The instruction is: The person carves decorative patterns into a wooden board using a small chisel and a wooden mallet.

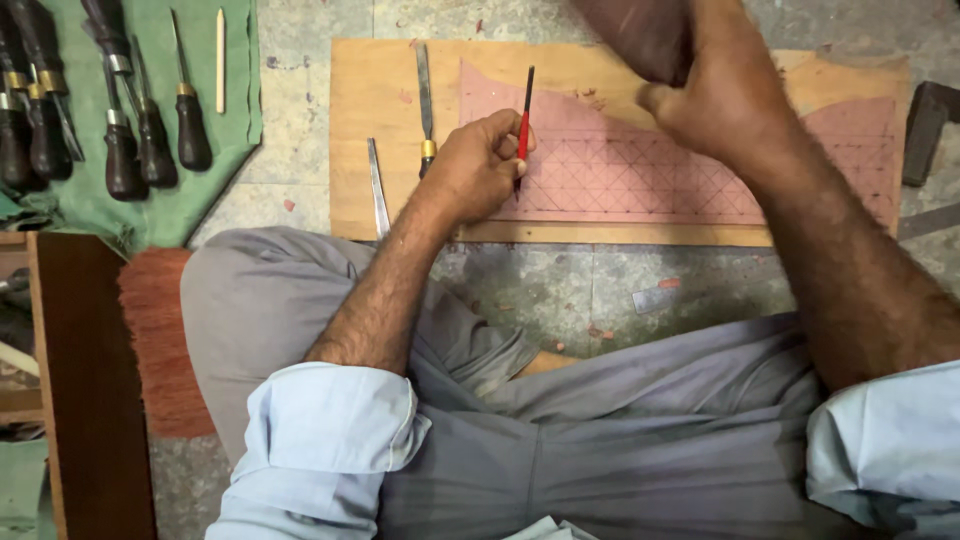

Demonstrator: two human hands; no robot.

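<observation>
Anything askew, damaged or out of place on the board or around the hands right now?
Nothing stands out. The left hand holds a red-handled tool upright on the pink patterned sheet, which lies flat on the wooden board. The right hand grips a dark mallet above. Two chisels lie loose on the board.

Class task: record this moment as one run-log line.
left hand: holds red tool on pink patterned sheet | right hand: grips raised dark mallet | board: two chisels

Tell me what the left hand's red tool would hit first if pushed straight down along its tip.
Likely the pink patterned sheet: the left hand holds the red tool with its tip at the sheet's lined grid, above the wooden board. Whether the tip already touches it is unclear.
</observation>
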